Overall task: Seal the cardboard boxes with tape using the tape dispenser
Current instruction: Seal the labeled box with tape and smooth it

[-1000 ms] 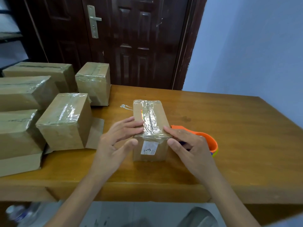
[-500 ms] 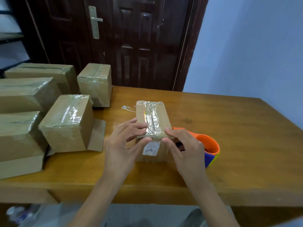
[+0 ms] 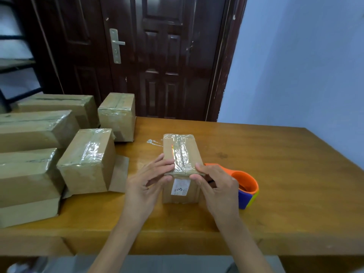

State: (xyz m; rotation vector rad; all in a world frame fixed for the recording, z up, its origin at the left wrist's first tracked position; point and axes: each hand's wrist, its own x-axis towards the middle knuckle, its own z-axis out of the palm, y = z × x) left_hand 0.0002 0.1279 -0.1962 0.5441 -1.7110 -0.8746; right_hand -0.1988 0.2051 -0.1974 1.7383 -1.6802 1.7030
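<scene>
Much of the tape dispenser (image 3: 245, 187) is hidden behind the right hand (image 3: 218, 189); only its orange hoop and a blue-and-yellow side show, w/ the orange tip poking out beside the small box (image 3: 182, 170). Print on the white label (image 3: 180, 187) on the box's near face is too small to read, bar what looks like a "3". Stacked boxes (image 3: 29, 154) at left run off the frame edge, approx. five in sight.

The small box sits mid-worktop (image 3: 275, 174), long axis running away from the person toward the door (image 3: 157, 56), label end facing the camera. A clear tape strip (image 3: 181, 152) runs lengthwise along the top seam. Left hand (image 3: 146, 183) and right hand pinch the near top edge from either side, fingertips on the lid, thumbs under the rim on the front face. A scrap of tape (image 3: 152, 141) lies on the worktop just beyond the box's far left corner.
</scene>
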